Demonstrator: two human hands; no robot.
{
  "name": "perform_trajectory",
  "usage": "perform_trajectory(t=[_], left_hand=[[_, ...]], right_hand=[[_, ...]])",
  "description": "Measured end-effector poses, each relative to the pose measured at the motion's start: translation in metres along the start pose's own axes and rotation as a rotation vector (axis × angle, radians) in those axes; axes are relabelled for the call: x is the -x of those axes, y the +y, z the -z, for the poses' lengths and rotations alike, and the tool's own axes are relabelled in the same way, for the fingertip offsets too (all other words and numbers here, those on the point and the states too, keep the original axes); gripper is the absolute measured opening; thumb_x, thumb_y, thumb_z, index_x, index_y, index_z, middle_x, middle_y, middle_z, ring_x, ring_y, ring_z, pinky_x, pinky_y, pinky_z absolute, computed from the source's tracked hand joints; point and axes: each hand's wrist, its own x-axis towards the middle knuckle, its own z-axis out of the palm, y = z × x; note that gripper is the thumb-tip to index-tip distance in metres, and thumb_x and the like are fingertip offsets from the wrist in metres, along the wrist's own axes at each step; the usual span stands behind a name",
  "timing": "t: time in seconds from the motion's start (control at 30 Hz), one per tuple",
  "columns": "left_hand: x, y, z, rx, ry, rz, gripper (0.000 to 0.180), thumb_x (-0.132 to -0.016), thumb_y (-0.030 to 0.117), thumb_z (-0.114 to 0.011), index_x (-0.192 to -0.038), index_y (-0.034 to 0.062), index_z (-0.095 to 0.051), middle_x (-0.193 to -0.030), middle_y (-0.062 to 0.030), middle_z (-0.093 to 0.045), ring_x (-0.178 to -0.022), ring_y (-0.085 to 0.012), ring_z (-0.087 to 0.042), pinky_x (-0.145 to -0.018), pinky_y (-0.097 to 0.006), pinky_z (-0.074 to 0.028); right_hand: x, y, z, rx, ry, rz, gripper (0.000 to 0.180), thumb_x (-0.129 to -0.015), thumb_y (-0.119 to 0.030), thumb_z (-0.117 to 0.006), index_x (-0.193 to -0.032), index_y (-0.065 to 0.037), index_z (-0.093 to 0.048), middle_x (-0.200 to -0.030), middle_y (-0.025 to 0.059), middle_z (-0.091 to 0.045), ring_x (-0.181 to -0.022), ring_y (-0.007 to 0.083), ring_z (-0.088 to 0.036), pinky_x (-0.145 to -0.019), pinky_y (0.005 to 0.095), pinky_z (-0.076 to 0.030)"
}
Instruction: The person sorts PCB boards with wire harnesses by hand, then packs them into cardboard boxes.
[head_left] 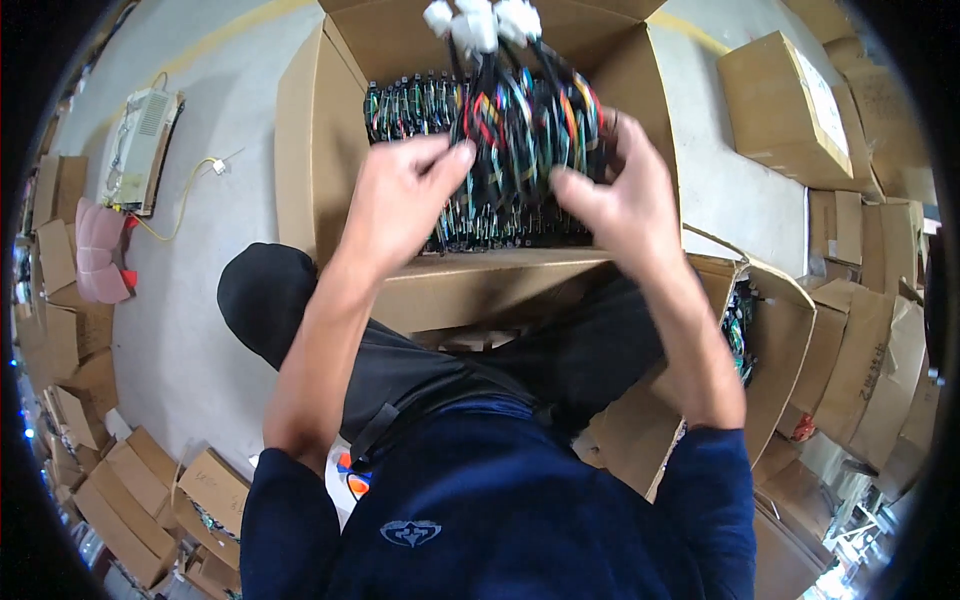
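Observation:
Between my two hands is a bundle of wire harnesses (520,140), dark with red, yellow and green strands and white connectors (485,22) at its top end. My left hand (408,195) pinches the bundle's left side with thumb and fingers. On the other side my right hand (630,190) wraps round it, thumb in front and fingers partly hidden behind. The bundle is over an open cardboard box (300,150) in front of me. Rows of similar wire harnesses (410,108) fill the box's inside, partly covered by the bundle and my hands.
A second open box (785,330) with more wiring stands by my right knee. A closed carton (775,110) is at the far right. On the floor at left lie a beige metal device (145,150), a yellow cable (190,195) and a pink cushion (100,250). Flattened cartons (125,500) line both sides.

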Motion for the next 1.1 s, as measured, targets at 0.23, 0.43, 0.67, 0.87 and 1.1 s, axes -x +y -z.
perform_trajectory(t=[0.23, 0.43, 0.67, 0.87, 1.1], left_hand=[[-0.105, -0.098, -0.089, 0.528, -0.239, 0.442, 0.025, -0.095, 0.019, -0.075, -0.103, -0.0043, -0.075, -0.090, -0.0083, -0.072, -0.075, -0.0145, -0.064, -0.069, -0.031, -0.056], [-0.112, -0.206, -0.189, 0.185, -0.332, 0.793, 0.023, -0.089, 0.022, -0.079, -0.084, -0.0011, -0.076, -0.090, -0.0170, -0.074, -0.076, -0.0216, -0.070, -0.061, -0.036, -0.055], [-0.098, -0.249, -0.223, -0.201, -0.453, 0.784, 0.029, -0.093, 0.018, -0.074, -0.091, -0.0108, -0.068, -0.084, -0.0191, -0.072, -0.072, -0.0261, -0.075, -0.058, -0.037, -0.063], [-0.112, -0.243, -0.195, -0.191, -0.599, 0.904, 0.034, -0.094, 0.020, -0.075, -0.080, -0.0092, -0.067, -0.076, -0.0227, -0.073, -0.065, -0.0312, -0.076, -0.053, -0.041, -0.064], [-0.124, -0.222, -0.184, -0.393, -0.825, 0.677, 0.032, -0.094, 0.024, -0.074, -0.080, -0.0046, -0.070, -0.075, -0.0208, -0.073, -0.062, -0.0305, -0.074, -0.053, -0.042, -0.060]], right_hand=[[-0.089, 0.111, 0.009, 0.133, -0.241, -0.345, 0.051, -0.078, -0.007, -0.076, -0.122, 0.010, -0.058, -0.104, 0.0124, -0.068, -0.094, 0.0172, -0.064, -0.087, 0.0308, -0.053], [-0.062, 0.235, -0.024, 0.199, -0.346, -0.689, 0.058, -0.073, -0.013, -0.080, -0.123, 0.010, -0.058, -0.109, 0.0186, -0.070, -0.100, 0.0241, -0.067, -0.093, 0.0365, -0.053], [-0.037, 0.303, -0.064, 0.311, -0.525, -0.855, 0.064, -0.077, -0.019, -0.084, -0.128, 0.007, -0.055, -0.121, 0.0234, -0.066, -0.113, 0.0326, -0.065, -0.100, 0.0393, -0.050], [-0.050, 0.297, -0.081, 0.459, -0.632, -0.768, 0.060, -0.078, -0.024, -0.087, -0.123, 0.006, -0.061, -0.117, 0.0264, -0.069, -0.112, 0.0345, -0.067, -0.098, 0.0403, -0.052], [-0.053, 0.328, -0.065, 0.391, -0.758, -0.834, 0.049, -0.081, -0.034, -0.086, -0.100, 0.008, -0.072, -0.102, 0.0250, -0.074, -0.102, 0.0328, -0.072, -0.092, 0.0412, -0.055]])
